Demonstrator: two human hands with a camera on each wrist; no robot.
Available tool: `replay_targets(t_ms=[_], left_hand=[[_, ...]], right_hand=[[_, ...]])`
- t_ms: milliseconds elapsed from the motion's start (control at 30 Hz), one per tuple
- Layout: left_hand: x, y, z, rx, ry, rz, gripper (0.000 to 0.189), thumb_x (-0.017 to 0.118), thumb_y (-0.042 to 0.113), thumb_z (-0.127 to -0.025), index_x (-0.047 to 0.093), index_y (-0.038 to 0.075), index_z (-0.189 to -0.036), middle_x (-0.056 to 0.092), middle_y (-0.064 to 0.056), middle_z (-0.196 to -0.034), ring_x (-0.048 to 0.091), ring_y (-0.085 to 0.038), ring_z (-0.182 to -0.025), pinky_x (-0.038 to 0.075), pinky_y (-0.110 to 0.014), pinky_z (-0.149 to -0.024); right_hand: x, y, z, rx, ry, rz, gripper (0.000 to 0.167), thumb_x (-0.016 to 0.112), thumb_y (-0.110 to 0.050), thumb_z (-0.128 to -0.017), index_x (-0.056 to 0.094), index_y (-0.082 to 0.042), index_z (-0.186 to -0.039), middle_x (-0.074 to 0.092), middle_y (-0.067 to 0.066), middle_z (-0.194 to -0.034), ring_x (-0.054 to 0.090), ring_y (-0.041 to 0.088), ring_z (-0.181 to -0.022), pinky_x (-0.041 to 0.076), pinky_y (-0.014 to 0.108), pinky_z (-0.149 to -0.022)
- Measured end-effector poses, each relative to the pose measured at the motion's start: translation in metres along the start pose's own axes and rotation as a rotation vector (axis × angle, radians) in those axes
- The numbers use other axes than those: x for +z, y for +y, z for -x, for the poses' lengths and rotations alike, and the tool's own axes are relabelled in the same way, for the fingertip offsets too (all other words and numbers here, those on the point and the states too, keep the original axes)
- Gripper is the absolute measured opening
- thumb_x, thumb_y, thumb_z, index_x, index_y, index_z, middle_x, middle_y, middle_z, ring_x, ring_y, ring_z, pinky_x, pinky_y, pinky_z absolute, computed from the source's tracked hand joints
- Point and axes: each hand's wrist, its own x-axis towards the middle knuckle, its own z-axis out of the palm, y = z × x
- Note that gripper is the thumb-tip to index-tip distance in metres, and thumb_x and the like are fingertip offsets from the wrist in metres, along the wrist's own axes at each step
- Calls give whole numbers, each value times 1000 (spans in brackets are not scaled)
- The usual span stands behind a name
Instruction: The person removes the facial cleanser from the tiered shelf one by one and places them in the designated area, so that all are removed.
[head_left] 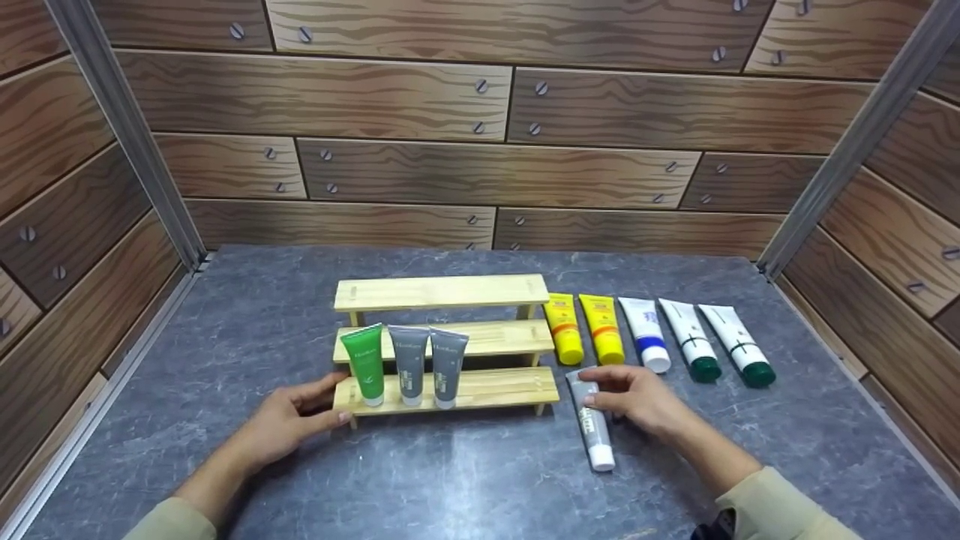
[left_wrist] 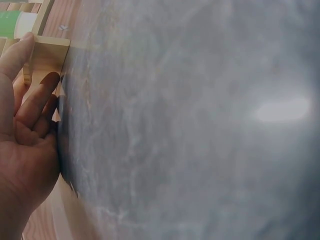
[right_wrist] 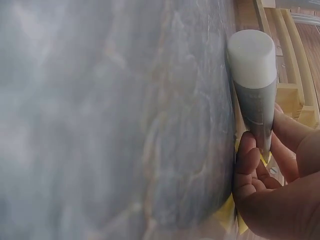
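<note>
My left hand point(head_left: 289, 420) grips the left end of the lowest step of a three-step wooden rack point(head_left: 495, 388), thumb on the front edge and fingers at its side. On that step stand a green tube point(head_left: 365, 364) and two grey tubes point(head_left: 409, 364), caps down, leaning back. To the right of the rack, my right hand point(head_left: 637, 401) pinches the upper part of another grey tube point(head_left: 592, 427) between thumb and fingers. Its white cap point(right_wrist: 251, 57) points toward me, close over the table. In the left wrist view the thumb lies against the rack's end.
Behind the right hand lies a row of tubes: two yellow tubes point(head_left: 601, 326), a white tube with a blue band point(head_left: 643, 334), and two white tubes with green caps point(head_left: 739, 345). The grey marbled table point(head_left: 262, 300) is enclosed by wood-patterned walls point(head_left: 420, 97).
</note>
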Motion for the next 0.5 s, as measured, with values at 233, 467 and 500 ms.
replay_targets(t_ms=[233,467,500], left_hand=[[1,1,0,-19,11,-19,73,83,27,-95,51,3,-155,53,-23,-153,56,-39,-138,46,-50,-114],[1,2,0,-14,6,-14,73,83,27,-95,50,3,-155,50,-24,-155,54,-40,-140,44,-50,-115],[1,3,0,-11,5,-12,73,83,26,-95,50,3,-155,50,-24,-155,54,-40,-140,44,-49,-115]], right_hand=[[2,0,0,-17,-7,-12,45,87,-18,-91,74,-4,-131,73,14,-127,65,21,-106,56,30,-86],[5,-1,1,-46,-12,-1,44,86,-18,-91,74,-3,-131,73,15,-126,64,21,-104,55,32,-88],[5,-2,0,-41,-8,3,44,86,-19,-91,74,-3,-131,74,14,-125,64,21,-104,54,32,-88]])
